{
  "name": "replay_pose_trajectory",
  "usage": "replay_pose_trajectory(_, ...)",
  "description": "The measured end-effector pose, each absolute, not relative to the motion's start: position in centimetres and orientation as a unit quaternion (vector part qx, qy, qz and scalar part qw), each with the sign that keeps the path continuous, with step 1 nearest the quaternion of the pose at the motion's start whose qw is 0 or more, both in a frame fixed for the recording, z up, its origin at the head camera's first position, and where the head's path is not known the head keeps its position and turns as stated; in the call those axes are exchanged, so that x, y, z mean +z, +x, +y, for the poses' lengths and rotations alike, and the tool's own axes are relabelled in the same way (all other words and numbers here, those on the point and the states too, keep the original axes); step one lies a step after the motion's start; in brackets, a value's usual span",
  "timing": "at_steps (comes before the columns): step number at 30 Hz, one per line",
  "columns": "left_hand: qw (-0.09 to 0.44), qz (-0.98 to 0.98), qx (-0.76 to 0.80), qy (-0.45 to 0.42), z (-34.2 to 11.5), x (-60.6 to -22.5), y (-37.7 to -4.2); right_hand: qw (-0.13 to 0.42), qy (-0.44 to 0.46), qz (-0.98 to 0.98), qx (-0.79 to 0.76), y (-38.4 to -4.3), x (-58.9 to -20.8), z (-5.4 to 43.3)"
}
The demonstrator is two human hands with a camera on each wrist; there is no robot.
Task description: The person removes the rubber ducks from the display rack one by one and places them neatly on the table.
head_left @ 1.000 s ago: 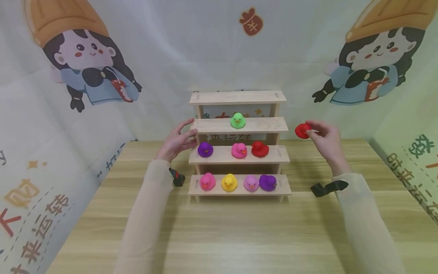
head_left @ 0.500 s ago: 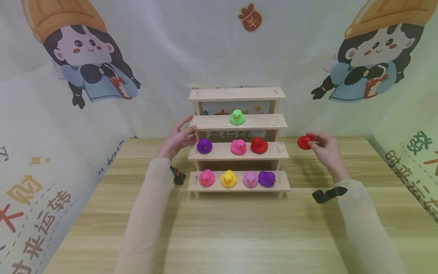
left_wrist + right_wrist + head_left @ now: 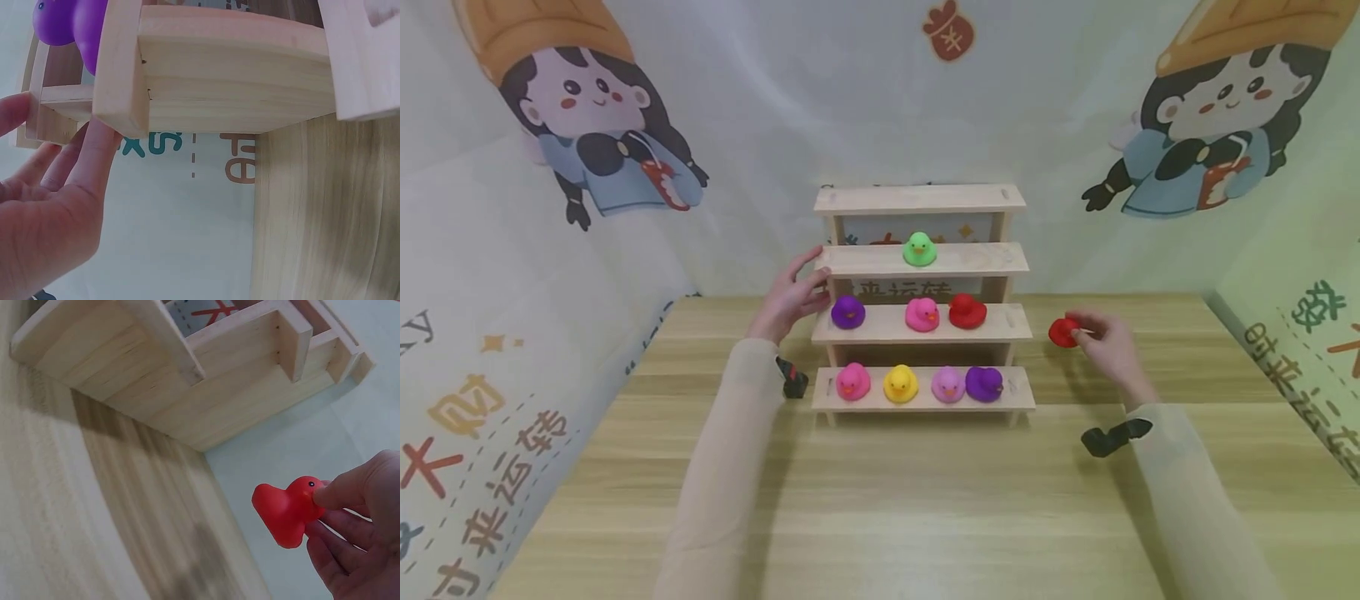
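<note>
My right hand [image 3: 1108,346] pinches a red rubber duck [image 3: 1063,333] between thumb and fingers, raised over the table to the right of a four-tier wooden display shelf [image 3: 865,260]. The right wrist view shows this red duck [image 3: 284,512] sideways, thumb by its head. At the shelf's left end, my left hand [image 3: 786,300] holds the board of the second tier from the top. That tier carries a green duck [image 3: 919,250]. Below it sit a purple duck [image 3: 847,312], a pink duck [image 3: 922,315] and another red duck [image 3: 967,312].
The lowest tier bears a pink duck [image 3: 853,382], a yellow duck [image 3: 900,383], a lilac duck [image 3: 948,384] and a purple duck [image 3: 984,384]. The shelf stands on a wood-grain table [image 3: 910,492]. A printed cloth [image 3: 760,108] hangs close behind and along the sides.
My right hand has come down with the red duck, from about second-tier height to below the third tier's level. My left hand keeps its place on the shelf. The head view has tilted slightly downward.
</note>
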State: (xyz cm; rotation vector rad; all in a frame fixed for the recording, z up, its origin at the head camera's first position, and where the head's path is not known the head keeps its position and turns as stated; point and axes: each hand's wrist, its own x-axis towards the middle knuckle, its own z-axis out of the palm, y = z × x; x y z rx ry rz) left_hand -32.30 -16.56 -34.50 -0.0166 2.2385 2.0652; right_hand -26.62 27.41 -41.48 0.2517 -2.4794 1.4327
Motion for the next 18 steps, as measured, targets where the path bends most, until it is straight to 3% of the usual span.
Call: replay_pose_trajectory(18, 0.054, 0.732, 0.68, -0.004, -16.7, -34.4, -32.1, 0.076, 0.073, -0.884, 0.456, -27.0, -43.5, 27.5)
